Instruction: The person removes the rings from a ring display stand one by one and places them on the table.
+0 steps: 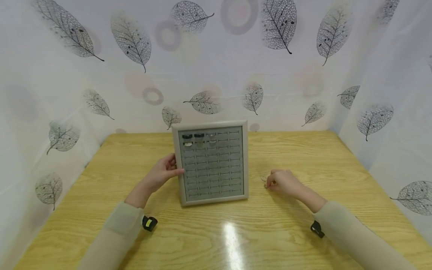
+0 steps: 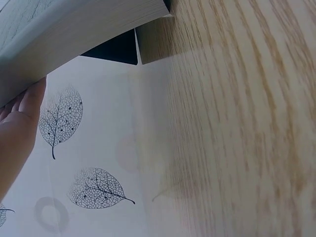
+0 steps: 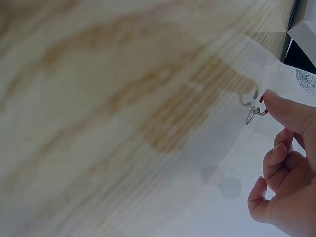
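A ring display board (image 1: 214, 168) with a pale frame and grey slotted padding stands tilted on the table. Several rings (image 1: 199, 135) sit in its top two rows at the left, some dark and some silvery. My left hand (image 1: 160, 174) holds the board's left edge, thumb on the front and fingers behind. To the right of the board, my right hand (image 1: 287, 182) is low over the table, thumb and forefinger pinching a small ring (image 1: 266, 186). The right wrist view shows a ring with sparkling stones (image 3: 251, 116) right at those fingertips. Another thin ring (image 1: 263, 178) lies close by.
The wooden table (image 1: 287, 240) reaches back to a white curtain (image 1: 216, 67) with leaf prints, which also hangs along both sides. A dark support (image 2: 116, 47) shows behind the board in the left wrist view. Each wrist wears a band with a small black device (image 1: 149, 223).
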A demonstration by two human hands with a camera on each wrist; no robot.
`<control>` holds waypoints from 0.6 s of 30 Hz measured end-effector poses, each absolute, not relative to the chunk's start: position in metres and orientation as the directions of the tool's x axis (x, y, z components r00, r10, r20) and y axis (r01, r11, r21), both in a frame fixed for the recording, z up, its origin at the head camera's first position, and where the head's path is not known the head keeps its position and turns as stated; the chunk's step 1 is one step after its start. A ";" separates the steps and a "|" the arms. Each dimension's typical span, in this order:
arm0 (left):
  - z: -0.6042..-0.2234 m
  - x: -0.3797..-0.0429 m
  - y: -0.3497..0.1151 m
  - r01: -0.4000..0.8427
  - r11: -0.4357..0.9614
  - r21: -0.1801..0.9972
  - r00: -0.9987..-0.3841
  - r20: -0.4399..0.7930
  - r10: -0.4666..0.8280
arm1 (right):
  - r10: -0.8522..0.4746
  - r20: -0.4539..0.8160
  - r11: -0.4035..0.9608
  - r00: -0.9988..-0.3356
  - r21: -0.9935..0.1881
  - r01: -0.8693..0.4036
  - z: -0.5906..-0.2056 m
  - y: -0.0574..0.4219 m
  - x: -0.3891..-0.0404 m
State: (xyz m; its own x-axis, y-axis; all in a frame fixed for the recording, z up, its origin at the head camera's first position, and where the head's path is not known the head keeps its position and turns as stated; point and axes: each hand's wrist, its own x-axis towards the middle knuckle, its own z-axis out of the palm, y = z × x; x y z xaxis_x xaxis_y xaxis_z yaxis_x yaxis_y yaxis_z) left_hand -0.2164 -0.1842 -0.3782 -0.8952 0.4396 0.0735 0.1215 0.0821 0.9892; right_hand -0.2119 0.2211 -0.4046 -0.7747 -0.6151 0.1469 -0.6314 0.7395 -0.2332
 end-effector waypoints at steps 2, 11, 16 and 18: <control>-0.378 -0.216 -0.184 0.119 0.082 0.989 -0.896 0.072 0.439 | -0.610 0.137 0.745 -0.780 -0.234 -0.624 -0.404 0.221 -0.212; -0.378 -0.217 -0.184 0.122 0.076 0.990 -0.892 0.075 0.447 | -0.564 0.114 0.792 -0.818 -0.205 -0.575 -0.407 0.226 -0.214; -0.378 -0.217 -0.184 0.120 0.068 0.990 -0.892 0.077 0.446 | -0.526 0.093 0.824 -0.845 -0.187 -0.534 -0.407 0.233 -0.220; -0.377 -0.217 -0.184 0.119 0.067 0.991 -0.892 0.077 0.445 | -0.509 0.080 0.836 -0.857 -0.190 -0.515 -0.405 0.236 -0.222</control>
